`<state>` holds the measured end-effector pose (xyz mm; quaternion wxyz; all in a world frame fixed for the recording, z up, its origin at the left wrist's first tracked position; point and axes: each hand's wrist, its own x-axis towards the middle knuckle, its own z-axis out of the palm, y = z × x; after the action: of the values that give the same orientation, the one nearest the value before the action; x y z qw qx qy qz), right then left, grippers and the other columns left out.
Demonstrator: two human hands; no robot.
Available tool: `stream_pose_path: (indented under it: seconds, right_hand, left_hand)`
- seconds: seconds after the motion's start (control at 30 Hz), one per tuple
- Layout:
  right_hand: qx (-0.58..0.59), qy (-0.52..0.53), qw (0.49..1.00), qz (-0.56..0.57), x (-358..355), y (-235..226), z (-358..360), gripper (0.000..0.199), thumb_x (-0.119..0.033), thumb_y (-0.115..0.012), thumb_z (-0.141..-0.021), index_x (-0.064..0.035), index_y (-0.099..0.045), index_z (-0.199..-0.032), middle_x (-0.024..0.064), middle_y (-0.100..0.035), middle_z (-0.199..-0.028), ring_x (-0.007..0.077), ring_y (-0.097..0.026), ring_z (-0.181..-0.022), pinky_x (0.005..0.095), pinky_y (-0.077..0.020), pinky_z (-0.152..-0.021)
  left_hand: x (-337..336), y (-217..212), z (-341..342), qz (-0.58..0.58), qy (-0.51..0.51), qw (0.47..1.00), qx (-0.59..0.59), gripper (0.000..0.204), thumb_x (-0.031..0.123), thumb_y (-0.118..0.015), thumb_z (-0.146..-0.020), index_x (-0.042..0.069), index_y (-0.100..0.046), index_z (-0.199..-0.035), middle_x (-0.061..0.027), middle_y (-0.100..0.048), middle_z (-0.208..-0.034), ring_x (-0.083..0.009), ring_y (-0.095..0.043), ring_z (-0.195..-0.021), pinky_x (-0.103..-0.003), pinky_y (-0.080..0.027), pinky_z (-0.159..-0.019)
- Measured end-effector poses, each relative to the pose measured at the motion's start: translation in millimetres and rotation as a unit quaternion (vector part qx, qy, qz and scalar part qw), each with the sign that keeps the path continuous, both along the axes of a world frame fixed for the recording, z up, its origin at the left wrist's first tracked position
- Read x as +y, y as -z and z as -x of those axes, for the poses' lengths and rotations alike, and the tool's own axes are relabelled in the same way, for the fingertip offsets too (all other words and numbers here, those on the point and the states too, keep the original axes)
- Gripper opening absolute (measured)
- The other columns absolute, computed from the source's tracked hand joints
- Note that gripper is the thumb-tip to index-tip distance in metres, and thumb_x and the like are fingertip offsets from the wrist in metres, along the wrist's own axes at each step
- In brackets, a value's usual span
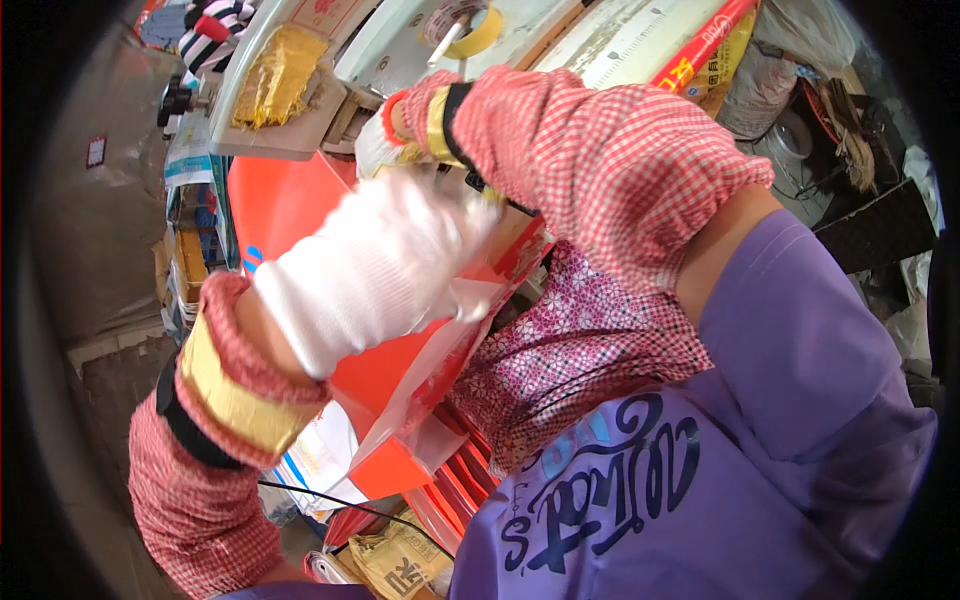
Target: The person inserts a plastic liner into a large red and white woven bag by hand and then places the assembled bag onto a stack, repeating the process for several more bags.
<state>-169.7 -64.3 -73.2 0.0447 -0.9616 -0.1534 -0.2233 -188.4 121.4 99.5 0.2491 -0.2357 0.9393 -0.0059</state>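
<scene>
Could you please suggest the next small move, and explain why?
Perhaps the left hand should smooth the translucent strip along the red sheeting, since the strip looks loose and creased, and this hand is nearer to it than the right hand.

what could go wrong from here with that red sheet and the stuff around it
The red sheet might slip or crease, since it extends well beyond the left hand. The black cable nearby could snag it. The right sleeve might knock the tape roll beyond it.
</scene>
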Motion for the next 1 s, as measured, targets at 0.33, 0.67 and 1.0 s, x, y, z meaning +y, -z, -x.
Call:
stream_pose_path:
  seconds: [0.33, 0.67, 1.0]
  right_hand:
    - [-0.001, 0.229, 0.972, -0.057, 55, -23, 21, 0.016, -0.014, -0.058, -0.071, -0.007, -0.062, -0.085, 0.0092, -0.06, -0.079, 0.0239, -0.06, -0.07, 0.0338, -0.0466, -0.058]
    - [0.03, 0.443, 0.891, -0.095, 211, -38, 49, 0.015, -0.015, -0.055, -0.073, -0.0069, -0.061, -0.085, 0.0093, -0.059, -0.075, 0.0227, -0.059, -0.066, 0.0332, -0.045, -0.053]
    - [0.087, 0.514, 0.811, -0.264, 156, -23, 5, 0.008, -0.019, -0.063, -0.069, -0.0146, -0.07, -0.069, 0.0049, -0.066, -0.071, 0.0224, -0.061, -0.07, 0.0348, -0.0489, -0.057]
  left_hand:
    - [34, -89, -11, -0.226, -0.385, 0.86, -0.246, 0.031, 0.035, -0.059, -0.08, 0.006, -0.066, -0.073, -0.0092, -0.062, -0.064, -0.024, -0.059, -0.062, -0.036, -0.047, -0.06]
    - [121, 0, 51, -0.296, 0.01, 0.923, -0.245, 0.013, 0.018, -0.059, -0.064, 0.006, -0.061, -0.06, -0.0112, -0.056, -0.056, -0.0279, -0.058, -0.062, -0.039, -0.045, -0.054]
    - [98, -49, 36, -0.278, -0.073, 0.92, -0.267, 0.025, 0.024, -0.056, -0.072, 0.003, -0.064, -0.062, -0.0104, -0.057, -0.06, -0.0288, -0.055, -0.067, -0.038, -0.046, -0.062]
